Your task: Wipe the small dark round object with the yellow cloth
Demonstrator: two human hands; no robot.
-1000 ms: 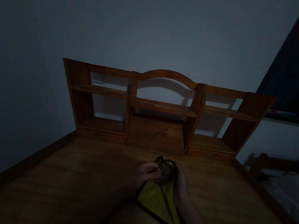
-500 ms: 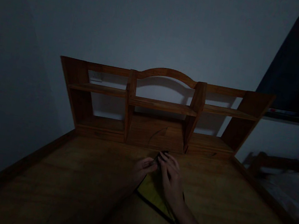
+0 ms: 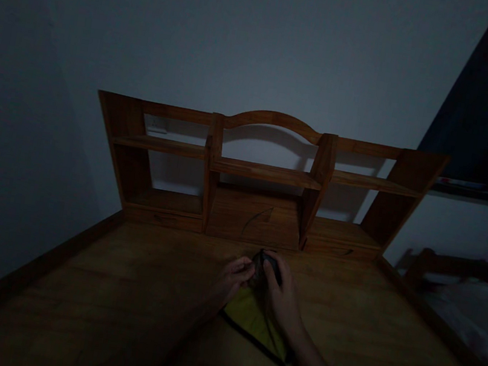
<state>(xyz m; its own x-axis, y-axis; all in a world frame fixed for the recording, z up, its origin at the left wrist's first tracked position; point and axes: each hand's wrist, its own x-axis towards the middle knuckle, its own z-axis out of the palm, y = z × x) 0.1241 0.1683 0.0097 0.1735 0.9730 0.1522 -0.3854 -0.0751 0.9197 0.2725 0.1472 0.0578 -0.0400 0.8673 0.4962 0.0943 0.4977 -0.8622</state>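
Observation:
The scene is dim. A yellow cloth pouch with black trim (image 3: 250, 324) lies on the wooden desk (image 3: 118, 286), its open end pointing away from me. My left hand (image 3: 234, 276) and my right hand (image 3: 280, 295) meet at that far end, fingers curled round a small dark roundish object (image 3: 261, 268) at the pouch's mouth. What the object is cannot be made out in this light. My right hand covers much of the pouch's upper part.
A wooden shelf unit (image 3: 263, 180) with several open compartments stands at the back of the desk against a pale wall. A raised wooden rim runs along the desk's left and right sides. At the right, beyond the desk, is a bed with pale bedding (image 3: 472, 315).
A second ago the pouch mouth stood open round a roundish object. My right hand then came over the top, and both hands now close round the dark object at the mouth.

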